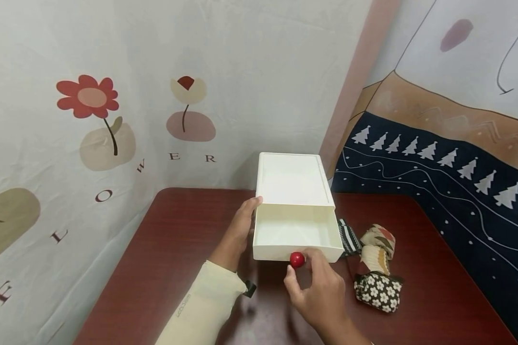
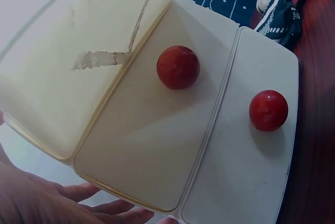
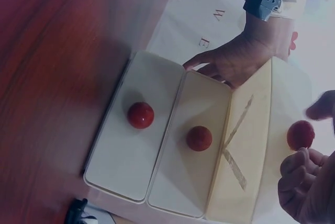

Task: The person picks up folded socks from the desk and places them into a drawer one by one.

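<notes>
So, going left to right on the worktop (image 1: 155, 268): left hand (image 1: 241, 220) flat-ish against the left side of the white drawer unit (image 1: 291, 179), fingers mostly extended, nothing grasped. Unit stands toward the far edge, right of centre. Top drawer (image 1: 272, 253) pulled partway out toward the near edge; lower two drawers are closed, each with a red knob, middle knob (image 2: 178, 67) and bottom knob (image 2: 268, 110). Right hand (image 1: 321, 290) at the top drawer's front, nearly closed, curled fingers and thumb around the top knob (image 1: 297, 259); thumb contact unclear. Then, toward the right edge, striped cloth (image 1: 349, 237) just beside the unit, beige bundles (image 1: 374, 259), and a black-and-white flowered bundle (image 1: 377, 291) nearest the near edge.
</notes>
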`<state>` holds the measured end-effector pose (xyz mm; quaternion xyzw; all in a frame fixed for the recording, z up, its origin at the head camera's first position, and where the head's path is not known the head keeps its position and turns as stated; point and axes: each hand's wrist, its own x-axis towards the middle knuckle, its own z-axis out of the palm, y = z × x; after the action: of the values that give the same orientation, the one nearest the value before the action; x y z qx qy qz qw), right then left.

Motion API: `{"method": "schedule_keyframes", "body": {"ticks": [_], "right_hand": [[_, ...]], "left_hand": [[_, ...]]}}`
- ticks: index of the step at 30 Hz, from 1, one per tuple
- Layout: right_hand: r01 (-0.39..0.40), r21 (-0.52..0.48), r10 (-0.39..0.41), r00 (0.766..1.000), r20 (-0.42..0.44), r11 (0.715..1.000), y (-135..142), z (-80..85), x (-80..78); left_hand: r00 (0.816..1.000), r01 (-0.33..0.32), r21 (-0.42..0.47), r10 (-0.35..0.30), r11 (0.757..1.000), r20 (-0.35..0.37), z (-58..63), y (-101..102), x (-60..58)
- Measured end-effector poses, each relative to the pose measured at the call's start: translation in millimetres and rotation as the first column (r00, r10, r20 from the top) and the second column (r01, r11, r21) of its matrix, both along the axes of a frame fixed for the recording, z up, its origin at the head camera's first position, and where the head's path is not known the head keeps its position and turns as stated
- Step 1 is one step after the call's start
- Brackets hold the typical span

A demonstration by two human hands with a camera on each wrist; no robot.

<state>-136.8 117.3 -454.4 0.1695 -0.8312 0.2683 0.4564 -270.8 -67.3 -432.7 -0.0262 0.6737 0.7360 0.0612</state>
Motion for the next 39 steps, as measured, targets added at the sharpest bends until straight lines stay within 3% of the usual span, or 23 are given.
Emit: {"method": "schedule_keyframes", "body": {"ticks": [6, 11, 16, 20, 24, 30, 32, 34, 36, 39], "right_hand": [[-0.045, -0.063, 0.036, 0.99, -0.136, 0.997, 9, 2.5, 0.0], [-0.077, -0.113, 0.046, 0.965, -0.258, 0.991, 18, 11.7, -4.1], [-0.07, -0.229, -0.015, 0.937, -0.35, 0.971, 35, 26.6, -11.9], [0.03, -0.308, -0.118, 0.955, -0.273, 0.951, 57, 32.8, -15.9], [0.122, -0.325, -0.181, 0.971, -0.156, 0.938, 76, 32.8, -19.3], [0.251, -0.297, -0.25, 0.967, 0.044, 0.921, 93, 32.3, -26.5], [0.313, -0.277, -0.279, 0.948, 0.155, 0.909, 97, 33.5, -27.8], [0.374, -0.234, -0.304, 0.908, 0.289, 0.897, 101, 34.7, -27.9], [0.422, -0.165, -0.317, 0.841, 0.438, 0.891, 106, 35.9, -27.7], [0.44, -0.044, -0.324, 0.722, 0.611, 0.897, 118, 35.0, -30.1]], "left_hand": [[1.0, -0.005, -0.007, 0.005, 1.0, 0.01, 1.5, 1, 0.6], [1.0, -0.002, -0.006, 0.002, 1.0, 0.007, 1.4, 1, 1.4], [1.0, 0.01, 0.004, -0.01, 1.0, -0.006, 0.3, 0, 0.7], [1.0, 0.018, -0.004, -0.018, 1.0, -0.01, -1.5, -1, -0.2], [1.0, 0.025, -0.016, -0.025, 1.0, 0.007, -2.3, -2, -0.4], [1.0, 0.026, -0.003, -0.026, 1.0, 0.0, -2.6, -2, -0.6], [1.0, 0.026, 0.0, -0.026, 1.0, -0.011, -2.6, -1, -1.3], [1.0, 0.027, 0.001, -0.027, 1.0, -0.013, -2.5, -1, -1.6], [1.0, 0.023, -0.001, -0.023, 1.0, -0.009, -2.4, -2, -1.4], [1.0, 0.02, -0.009, -0.02, 1.0, 0.001, -3.3, -2, -0.5]]}}
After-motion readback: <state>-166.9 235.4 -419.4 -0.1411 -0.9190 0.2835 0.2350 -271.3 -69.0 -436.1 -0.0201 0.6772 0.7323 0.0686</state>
